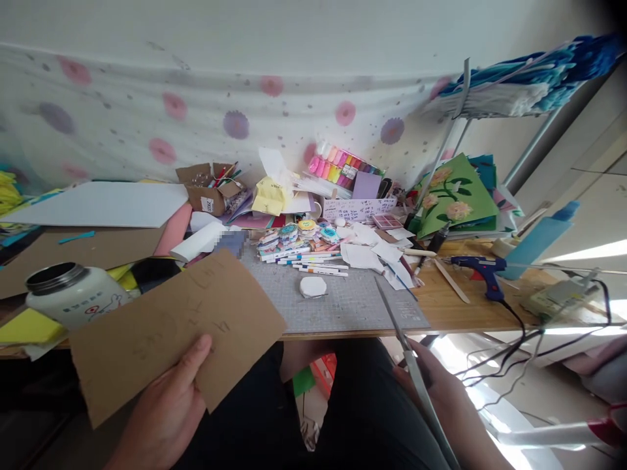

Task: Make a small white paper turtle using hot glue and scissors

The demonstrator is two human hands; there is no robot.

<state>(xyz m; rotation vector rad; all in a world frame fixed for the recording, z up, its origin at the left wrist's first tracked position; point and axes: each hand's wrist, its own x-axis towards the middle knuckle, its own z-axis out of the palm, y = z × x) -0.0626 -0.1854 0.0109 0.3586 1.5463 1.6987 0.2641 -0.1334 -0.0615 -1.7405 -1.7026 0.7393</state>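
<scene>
My left hand (169,405) grips a brown piece of cardboard (166,326) with the thumb on its face and the fingers behind. Faint pencil marks run across the cardboard, and its lower edge has a step near my thumb. On the right, my right hand (441,391) is closed round what look like metal scissors (415,378). One slim blade points away toward the table edge, while a broader grey part runs back toward me and leaves the view. My fingers hide the handles. Both hands are above my lap, apart from each other.
A grey cutting mat (353,307) on the wooden table bears a small white disc (312,287), markers (318,267) and paper scraps (362,258). A wide-mouthed bottle (73,294) stands left. To the right lie a blue glue gun (484,267) and trailing cords (519,326).
</scene>
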